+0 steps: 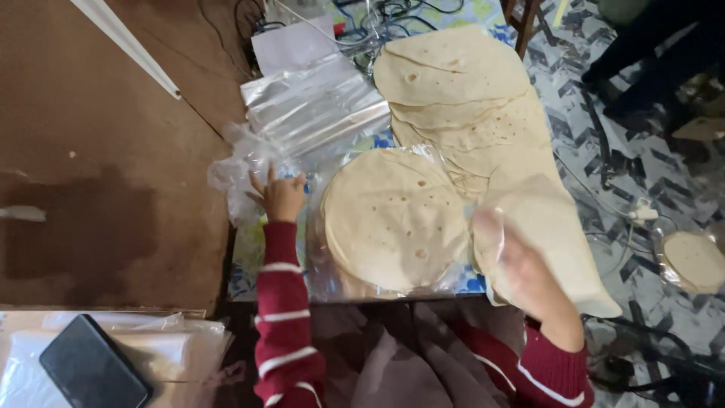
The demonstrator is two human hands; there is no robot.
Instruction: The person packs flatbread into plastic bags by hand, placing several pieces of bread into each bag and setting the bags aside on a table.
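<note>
The right hand [521, 276] holds up one thin, pale, round flatbread [559, 242]. The fingers are closed on its near edge, and the bread hangs past the right edge of the table [245, 261]. The hand is blurry, so each finger is hard to see.

Just to the left of it lies a stack of round, pale flatbreads with small brown spots [394, 217]. The stack sits on a clear plastic sheet [332, 279] near the front edge of the table.

The left hand [281, 195] is at the left side of the table, close to the stack. Its fingers are spread wide and press down on a crumpled clear plastic bag [230, 177]. The sleeve is red with white stripes.

Behind the stack, more big pale flatbreads [461, 91] lie spread out and overlapping, up to the far right corner of the table. Beside them, by the far left corner, lies a pile of flat, shiny, clear plastic bags [313, 102].

A brown wall [91, 151] is on the left. In the bottom left corner, a black flat phone [92, 364] lies on more plastic bags. On the patterned floor at the right, well apart from the table, lies one more round flatbread in plastic [695, 261].
</note>
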